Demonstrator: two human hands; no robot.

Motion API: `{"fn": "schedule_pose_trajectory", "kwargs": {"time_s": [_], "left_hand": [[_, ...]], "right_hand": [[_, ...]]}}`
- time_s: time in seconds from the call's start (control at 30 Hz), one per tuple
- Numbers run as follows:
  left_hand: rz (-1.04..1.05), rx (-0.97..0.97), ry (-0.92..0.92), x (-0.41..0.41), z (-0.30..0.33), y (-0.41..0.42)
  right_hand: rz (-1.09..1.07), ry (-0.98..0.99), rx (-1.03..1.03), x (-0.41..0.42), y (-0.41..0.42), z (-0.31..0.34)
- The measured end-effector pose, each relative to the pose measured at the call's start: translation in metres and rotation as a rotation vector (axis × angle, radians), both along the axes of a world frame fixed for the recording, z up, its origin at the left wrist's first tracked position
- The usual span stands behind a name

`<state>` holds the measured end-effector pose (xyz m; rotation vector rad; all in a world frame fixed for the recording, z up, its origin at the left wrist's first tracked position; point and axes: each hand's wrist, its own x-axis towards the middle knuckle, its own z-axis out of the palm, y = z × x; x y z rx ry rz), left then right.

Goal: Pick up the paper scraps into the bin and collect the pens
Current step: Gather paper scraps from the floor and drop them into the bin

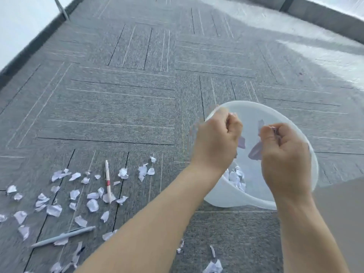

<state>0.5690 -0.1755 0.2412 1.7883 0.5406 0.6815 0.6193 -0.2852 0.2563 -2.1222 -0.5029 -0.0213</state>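
Note:
A white plastic bin (254, 111) stands on the grey carpet at centre right, with several paper scraps (237, 179) inside it. Both my hands are above its opening. My left hand (216, 140) is curled, with a scrap (241, 142) showing just beneath it. My right hand (283, 152) is curled round scraps (256, 152) that stick out of its fist. Many white scraps (92, 204) lie scattered on the carpet at lower left. Among them lie a white pen with a red band (107, 180) and a grey pen (63, 236).
Grey carpet tiles stretch away ahead. A dark skirting and white wall run along the left, with a thin metal leg (63, 10) at top left. More scraps (213, 266) lie near the bottom edge. A tan surface (338, 213) sits at lower right.

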Motion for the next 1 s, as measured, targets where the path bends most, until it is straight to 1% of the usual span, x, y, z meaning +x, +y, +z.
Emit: {"fn": "schedule_pose_trajectory", "kwargs": {"time_s": [0.03,0.1,0.13,0.17,0.2,0.23,0.27,0.33,0.37,0.4,0.43,0.47,0.5,0.57,0.63,0.67,0.73,0.8,0.87,0.93,1.0], "left_hand": [[-0.087,0.02,0.152,0.015,0.0,-0.005],[-0.206,0.13,0.468,0.036,-0.001,-0.009],[-0.23,0.169,0.553,0.042,-0.001,-0.011],[-0.235,0.193,0.58,0.044,0.001,-0.011],[-0.219,0.201,0.543,0.042,0.003,-0.011],[-0.175,0.195,0.446,0.038,0.005,-0.01],[-0.109,0.18,0.307,0.031,0.007,-0.007],[0.032,0.178,0.042,0.012,0.005,0.002],[0.095,0.183,-0.043,-0.001,0.0,0.009],[0.153,0.184,-0.081,-0.013,-0.011,0.015],[0.22,0.183,-0.072,-0.029,-0.026,0.021],[0.284,0.175,-0.021,-0.047,-0.044,0.027],[0.33,0.155,0.065,-0.065,-0.065,0.031],[0.369,0.111,0.317,-0.109,-0.112,0.034],[0.319,0.142,0.595,-0.155,-0.157,0.03],[0.27,0.195,0.692,-0.177,-0.176,0.028],[0.213,0.295,0.801,-0.211,-0.201,0.028],[0.27,0.345,0.854,-0.232,-0.215,0.036],[0.347,0.325,0.954,-0.24,-0.22,0.05],[0.394,0.249,1.047,-0.243,-0.223,0.068],[0.397,0.218,1.068,-0.243,-0.225,0.086]], "right_hand": [[-0.009,0.051,-0.106,0.014,-0.008,-0.001],[0.014,0.207,-0.204,0.029,-0.02,0.0],[0.015,0.258,-0.215,0.033,-0.025,0.001],[-0.009,0.275,-0.204,0.035,-0.031,0.002],[-0.053,0.256,-0.163,0.037,-0.035,0.002],[-0.094,0.214,-0.099,0.036,-0.038,0.003],[-0.114,0.167,-0.012,0.031,-0.038,0.006],[-0.066,0.104,0.224,0.012,-0.029,0.015],[0.006,0.099,0.336,-0.001,-0.021,0.017],[0.103,0.115,0.425,-0.017,-0.012,0.021],[0.218,0.142,0.469,-0.034,-0.001,0.018],[0.336,0.172,0.467,-0.051,0.012,0.01],[0.43,0.187,0.416,-0.066,0.025,-0.003],[0.553,0.242,0.245,-0.096,0.049,-0.049],[0.623,0.276,0.035,-0.117,0.065,-0.106],[0.664,0.259,-0.084,-0.125,0.069,-0.134],[0.757,0.186,-0.311,-0.137,0.076,-0.181],[0.815,0.078,-0.481,-0.138,0.089,-0.211],[0.846,0.004,-0.627,-0.132,0.11,-0.224],[0.915,-0.047,-0.74,-0.126,0.138,-0.23],[0.998,-0.126,-0.816,-0.121,0.163,-0.237]]}}
